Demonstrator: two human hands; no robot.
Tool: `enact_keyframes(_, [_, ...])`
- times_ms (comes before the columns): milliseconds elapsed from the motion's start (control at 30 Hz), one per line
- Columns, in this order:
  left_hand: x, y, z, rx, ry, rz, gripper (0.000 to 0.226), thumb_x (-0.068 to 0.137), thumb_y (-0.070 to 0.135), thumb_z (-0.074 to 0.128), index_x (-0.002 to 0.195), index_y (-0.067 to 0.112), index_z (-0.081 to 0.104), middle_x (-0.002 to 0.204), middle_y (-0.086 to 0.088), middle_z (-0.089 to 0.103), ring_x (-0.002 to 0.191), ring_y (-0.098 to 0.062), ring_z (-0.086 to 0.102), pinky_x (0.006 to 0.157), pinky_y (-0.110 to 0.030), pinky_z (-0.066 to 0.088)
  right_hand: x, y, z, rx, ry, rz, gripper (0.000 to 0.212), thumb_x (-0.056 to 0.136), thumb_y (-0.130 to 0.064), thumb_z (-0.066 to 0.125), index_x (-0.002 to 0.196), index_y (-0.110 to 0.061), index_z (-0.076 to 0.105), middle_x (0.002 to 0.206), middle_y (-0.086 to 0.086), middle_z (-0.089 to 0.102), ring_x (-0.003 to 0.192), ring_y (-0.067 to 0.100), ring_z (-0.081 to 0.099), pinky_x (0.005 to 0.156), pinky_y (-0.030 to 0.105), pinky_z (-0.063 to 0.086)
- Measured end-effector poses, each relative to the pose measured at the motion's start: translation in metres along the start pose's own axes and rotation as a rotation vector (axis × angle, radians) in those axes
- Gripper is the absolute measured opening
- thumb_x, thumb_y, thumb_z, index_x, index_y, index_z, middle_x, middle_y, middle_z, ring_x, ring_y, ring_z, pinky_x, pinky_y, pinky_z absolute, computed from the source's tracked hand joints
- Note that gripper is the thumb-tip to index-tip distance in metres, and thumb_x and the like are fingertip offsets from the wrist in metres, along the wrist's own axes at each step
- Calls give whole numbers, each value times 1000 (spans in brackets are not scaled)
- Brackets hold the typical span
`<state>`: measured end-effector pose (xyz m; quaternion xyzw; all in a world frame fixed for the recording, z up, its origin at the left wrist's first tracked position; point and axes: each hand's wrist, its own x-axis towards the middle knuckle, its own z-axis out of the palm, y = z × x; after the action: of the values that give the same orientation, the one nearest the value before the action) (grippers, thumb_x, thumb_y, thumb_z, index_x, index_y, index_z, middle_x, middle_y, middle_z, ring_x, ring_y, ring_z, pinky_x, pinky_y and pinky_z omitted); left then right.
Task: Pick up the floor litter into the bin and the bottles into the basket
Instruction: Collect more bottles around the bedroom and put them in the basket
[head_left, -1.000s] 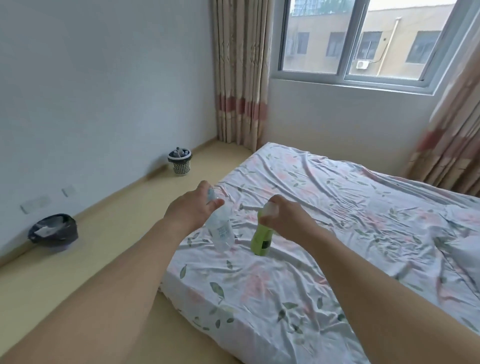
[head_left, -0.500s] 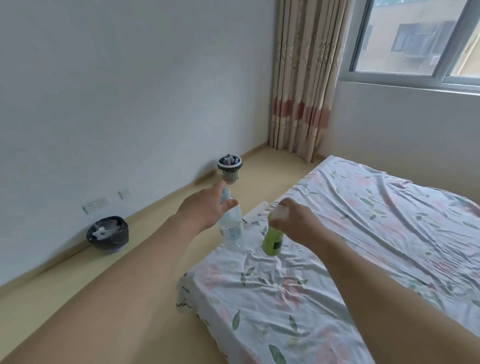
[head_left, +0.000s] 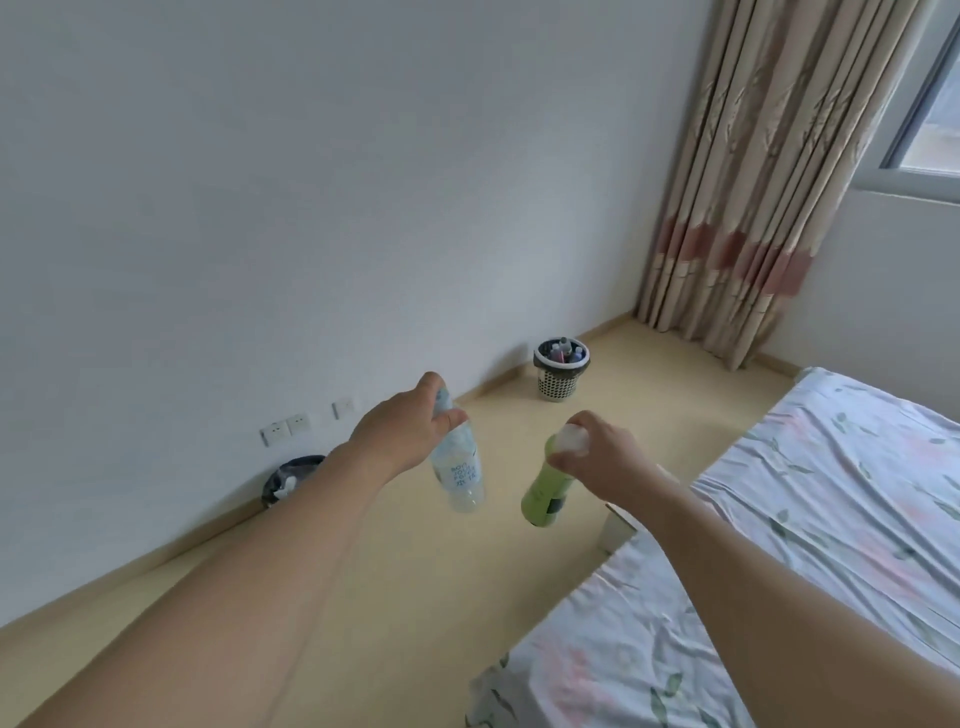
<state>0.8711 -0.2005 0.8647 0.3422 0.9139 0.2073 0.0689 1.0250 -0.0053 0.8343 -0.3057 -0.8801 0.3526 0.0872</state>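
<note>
- the bed (head_left: 810, 545) with a flowery sheet is closest, under and to the right of the right arm.
- a small white box (head_left: 615, 530) sits on the floor just below the right hand, at the bed's edge.
- the left hand (head_left: 402, 428) is curled round the top of a clear bottle (head_left: 460, 470). the bottle hangs down from the hand, over the floor.
- the clear bottle has blue writing on its label, but it is too small and blurry to read.
- the right hand (head_left: 597, 460) grips the white cap end of a green bottle (head_left: 545, 491). this bottle hangs down too, tilted a little, with a dark patch near its bottom.
- the two bottles are near each other but not touching, in the gap between the hands.
- the yellow floor (head_left: 467, 582) lies under both bottles.
- left of the left arm, by the wall, is a dark bin (head_left: 288, 480) with something white in it. the arm hides part of it.
- white wall sockets (head_left: 285, 428) are on the wall just above the bin.
- farther off, past both hands, a white basket (head_left: 560, 375) with holes stands by the wall. it has bottles in it, well apart from the hands.
- the striped curtain (head_left: 753, 208) hangs in the far corner, up and right of the hands.
</note>
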Motion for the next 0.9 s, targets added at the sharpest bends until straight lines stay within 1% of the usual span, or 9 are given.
enact_keyframes(67, [39, -27, -19, -12, 17, 16, 34, 97, 53, 44, 110, 23, 37, 81, -1, 58, 67, -21, 54, 56, -32, 38, 35, -26, 13, 6, 27, 1, 37, 81, -32, 68, 113, -23, 52, 92, -1, 53, 71, 12, 50, 54, 26, 41])
enact_keyframes(133, [80, -48, -29, -50, 29, 22, 32, 97, 52, 43, 110, 23, 37, 80, -1, 57, 67, -21, 54, 56, -32, 38, 69, -44, 24, 8, 44, 12, 37, 82, -32, 68, 114, -23, 51, 94, 0, 54, 74, 15, 50, 54, 25, 40])
enact_keyframes(300, [170, -72, -14, -88, -22, 86, 29, 98, 49, 44, 108, 23, 38, 73, 2, 52, 60, -19, 49, 52, -30, 34, 146, -55, 41, 11, 73, 93, 36, 82, -30, 69, 113, -23, 51, 94, 2, 55, 73, 16, 52, 57, 27, 45])
enact_keyframes(400, [240, -84, -1, -70, -71, 118, 28, 98, 48, 44, 109, 22, 38, 72, 5, 49, 58, -15, 46, 51, -30, 32, 210, -51, 52, 5, 85, 138, 37, 81, -31, 69, 112, -22, 52, 96, 2, 55, 79, 20, 53, 63, 29, 46])
enact_keyframes(467, [288, -93, 6, -61, -93, 128, 29, 98, 48, 43, 110, 22, 38, 75, 4, 51, 61, -16, 48, 52, -31, 34, 254, -46, 59, 12, 92, 157, 36, 81, -31, 69, 112, -22, 52, 94, 1, 54, 80, 20, 53, 63, 29, 46])
enact_keyframes(533, [345, -104, 11, -69, -106, 118, 30, 98, 48, 43, 111, 22, 37, 81, 2, 54, 68, -20, 53, 56, -31, 37, 306, -38, 68, 48, 119, 178, 36, 82, -31, 68, 112, -23, 51, 91, -2, 53, 76, 16, 53, 58, 28, 44])
enact_keyframes(600, [392, -113, 8, -80, -114, 89, 31, 98, 49, 42, 112, 22, 37, 86, 0, 55, 75, -22, 55, 60, -32, 39, 349, -37, 69, 72, 128, 190, 38, 82, -31, 68, 115, -23, 50, 95, -1, 54, 79, 18, 52, 59, 28, 42])
enact_keyframes(733, [490, -123, -2, -79, -111, 57, 30, 99, 48, 42, 111, 22, 37, 88, -1, 55, 71, -19, 52, 56, -30, 38, 436, -42, 59, 95, 149, 216, 39, 84, -30, 66, 117, -19, 49, 101, 2, 55, 85, 23, 53, 61, 28, 41])
enact_keyframes(900, [610, -120, 4, -135, -109, 73, 31, 98, 48, 43, 113, 21, 37, 93, -2, 56, 77, -21, 54, 58, -31, 39, 538, -43, 43, 96, 222, 253, 35, 84, -28, 65, 113, -18, 50, 98, 1, 55, 85, 22, 51, 66, 29, 39])
